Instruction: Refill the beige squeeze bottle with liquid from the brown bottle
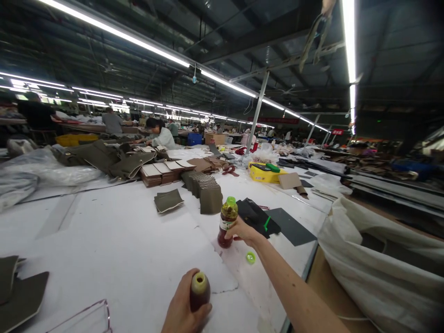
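Observation:
My left hand (183, 305) is wrapped around a dark, rounded bottle (200, 289) with a pale open mouth, near the front of the white table. Further out, my right hand (243, 231) grips a clear plastic drink bottle (229, 213) with a white label, dark liquid inside and a bright green top. That bottle stands upright on the tabletop. A loose green bottle cap (250, 257) lies on the table just below my right wrist. Behind the drink bottle are a black sheet (255, 215) and a thin green tool (267, 223).
Stacked olive pieces (204, 189) and brown pieces (163, 172) sit beyond my hands. A yellow box (263, 173) is at the back. Eyeglasses (104, 307) and dark panels (24, 291) lie at front left. A whitish sack (381, 259) stands beyond the table's right edge. Several people are further off.

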The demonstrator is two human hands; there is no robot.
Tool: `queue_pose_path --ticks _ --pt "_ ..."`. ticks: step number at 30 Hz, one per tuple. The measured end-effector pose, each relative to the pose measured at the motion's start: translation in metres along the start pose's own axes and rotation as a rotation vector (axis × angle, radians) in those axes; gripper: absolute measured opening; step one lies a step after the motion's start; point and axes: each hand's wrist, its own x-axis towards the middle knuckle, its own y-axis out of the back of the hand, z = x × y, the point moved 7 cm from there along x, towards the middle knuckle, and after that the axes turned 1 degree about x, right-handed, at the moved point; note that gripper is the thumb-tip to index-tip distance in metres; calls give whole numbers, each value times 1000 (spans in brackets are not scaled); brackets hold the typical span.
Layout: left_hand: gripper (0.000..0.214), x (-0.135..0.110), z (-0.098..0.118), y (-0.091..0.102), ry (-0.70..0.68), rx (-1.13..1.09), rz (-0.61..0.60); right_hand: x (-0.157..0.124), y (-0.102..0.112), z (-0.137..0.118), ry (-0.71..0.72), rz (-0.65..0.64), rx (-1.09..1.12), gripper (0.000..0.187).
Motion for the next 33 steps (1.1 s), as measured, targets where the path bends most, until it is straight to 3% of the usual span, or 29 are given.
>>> queue_pose_path --ticks 9,14,21,24,26,29,33 --pt "73 -1 3 1 -11 7 27 1 -5 -5 24 -44 -112 16" --pt "74 -2 3 1 -2 -12 -4 1 -1 0 -9 -17 -255 19" --pt "77 -4 4 1 21 22 -82 -18 55 18 -52 193 -569 25" --pt "80 -4 4 1 20 19 -62 -39 74 30 -47 210 -690 21" --pt "84 -6 5 1 25 5 -65 -52 75 39 -31 192 -748 24" --pt "91 -12 16 13 0 5 -50 -63 63 56 -5 155 -813 34" --pt "101 -20 62 51 -113 101 -18 -65 47 70 44 174 -870 29"
